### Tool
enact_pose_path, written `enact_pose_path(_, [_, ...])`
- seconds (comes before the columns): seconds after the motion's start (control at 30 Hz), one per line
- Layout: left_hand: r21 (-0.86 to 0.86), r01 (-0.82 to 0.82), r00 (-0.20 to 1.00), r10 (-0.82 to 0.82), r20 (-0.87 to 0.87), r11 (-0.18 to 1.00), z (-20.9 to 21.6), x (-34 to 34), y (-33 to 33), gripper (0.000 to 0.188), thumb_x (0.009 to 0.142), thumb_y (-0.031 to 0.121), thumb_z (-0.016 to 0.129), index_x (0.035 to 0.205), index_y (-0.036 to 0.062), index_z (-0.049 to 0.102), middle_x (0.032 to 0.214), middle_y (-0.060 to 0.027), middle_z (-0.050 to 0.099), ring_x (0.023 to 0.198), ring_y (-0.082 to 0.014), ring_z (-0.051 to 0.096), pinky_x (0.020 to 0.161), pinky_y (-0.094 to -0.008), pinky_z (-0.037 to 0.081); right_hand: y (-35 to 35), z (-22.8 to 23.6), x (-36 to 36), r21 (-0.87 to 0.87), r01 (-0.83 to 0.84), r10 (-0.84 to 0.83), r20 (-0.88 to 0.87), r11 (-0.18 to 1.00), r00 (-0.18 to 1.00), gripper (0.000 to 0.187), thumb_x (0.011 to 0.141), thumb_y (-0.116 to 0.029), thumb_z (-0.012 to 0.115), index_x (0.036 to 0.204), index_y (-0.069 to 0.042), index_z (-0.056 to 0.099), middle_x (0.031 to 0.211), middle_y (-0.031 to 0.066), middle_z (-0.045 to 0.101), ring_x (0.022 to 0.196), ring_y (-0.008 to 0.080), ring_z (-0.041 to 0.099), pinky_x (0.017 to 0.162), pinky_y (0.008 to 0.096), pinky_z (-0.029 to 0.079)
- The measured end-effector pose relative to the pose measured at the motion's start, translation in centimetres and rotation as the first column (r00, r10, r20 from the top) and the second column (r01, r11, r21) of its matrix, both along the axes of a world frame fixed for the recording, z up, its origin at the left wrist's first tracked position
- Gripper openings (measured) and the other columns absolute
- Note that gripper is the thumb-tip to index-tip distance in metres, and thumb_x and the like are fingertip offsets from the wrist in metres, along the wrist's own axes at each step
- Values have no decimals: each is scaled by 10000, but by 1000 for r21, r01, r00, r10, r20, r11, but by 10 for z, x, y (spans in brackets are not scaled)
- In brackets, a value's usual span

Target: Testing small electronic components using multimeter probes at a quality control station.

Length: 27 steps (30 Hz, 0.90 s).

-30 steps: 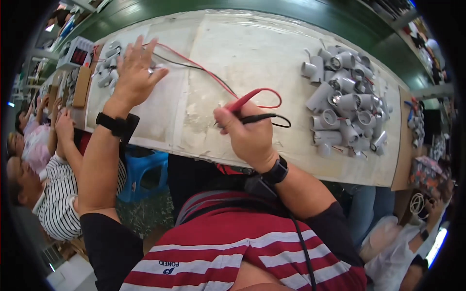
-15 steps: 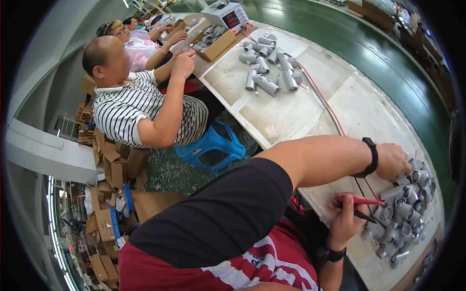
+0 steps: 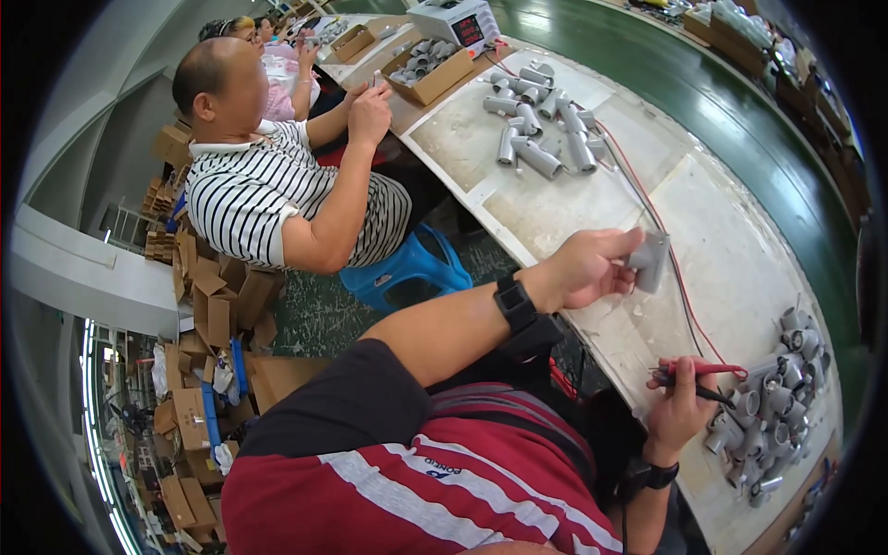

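Note:
My left hand (image 3: 587, 268) holds a grey cylindrical part (image 3: 649, 260) just above the white worktable (image 3: 740, 240). Nearer to me, my right hand (image 3: 680, 407) grips a red probe and a black probe (image 3: 703, 372) together, their tips pointing right toward a heap of grey parts (image 3: 772, 407). Red and black leads (image 3: 647, 208) run from the probes along the table toward a meter (image 3: 453, 20) at the far end. A second heap of grey parts (image 3: 541, 125) lies further along the table to my left.
A person in a striped shirt (image 3: 268, 185) sits at the same table on a blue stool (image 3: 407, 268), beside a cardboard box of parts (image 3: 433, 72). More people sit beyond. Flat cartons (image 3: 199, 305) are stacked on the floor. A green floor strip (image 3: 740, 102) borders the table.
My head has turned left, so the neighbour and floor now show. My left hand has come away from the right heap holding one grey part. The right hand still holds the probes.

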<state>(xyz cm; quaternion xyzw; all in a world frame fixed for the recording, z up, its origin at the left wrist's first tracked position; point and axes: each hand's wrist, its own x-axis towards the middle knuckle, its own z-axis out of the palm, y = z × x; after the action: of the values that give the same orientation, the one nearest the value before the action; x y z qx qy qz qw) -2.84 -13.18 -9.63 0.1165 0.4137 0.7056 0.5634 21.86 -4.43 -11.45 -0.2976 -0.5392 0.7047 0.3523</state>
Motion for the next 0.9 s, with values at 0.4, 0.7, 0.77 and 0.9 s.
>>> enact_pose_path(0.4, [371,100,934,-216,286,923,-21,12,-46,511,866,14,616,1365,48,506,1235,-154,658,894,-232,675,812,-358,552,-7,-8,-12,-107,27,-26,13,994,1000,176,1042,-173,637,1059,2,630,873,130,701,640,157,634,539,267,534])
enact_pose_path(0.7, [307,13,975,-80,206,952,-29,0,-57,687,868,-81,625,1472,146,388,1380,-169,588,1003,-266,695,833,-390,602,-7,-12,-14,-46,130,-126,77,990,989,143,1054,-165,616,1035,-24,632,853,101,694,645,149,629,537,265,526])
enact_pose_path(0.77, [186,-10,1000,11,-6,982,-56,30,-51,685,889,-96,641,1472,146,375,1332,-155,614,1025,-247,697,823,-374,613,-3,-19,12,-45,132,-126,130,990,984,131,1058,-154,604,1002,-42,643,830,88,688,639,151,626,546,280,520])
enact_pose_path(0.9, [28,-68,894,73,-443,997,-57,2,-42,668,850,-78,667,1428,73,370,1115,-131,639,837,-176,682,681,-301,591,9,-25,-45,-107,114,-111,35,988,993,154,1042,-162,633,984,-23,664,819,106,705,649,184,652,568,315,533])
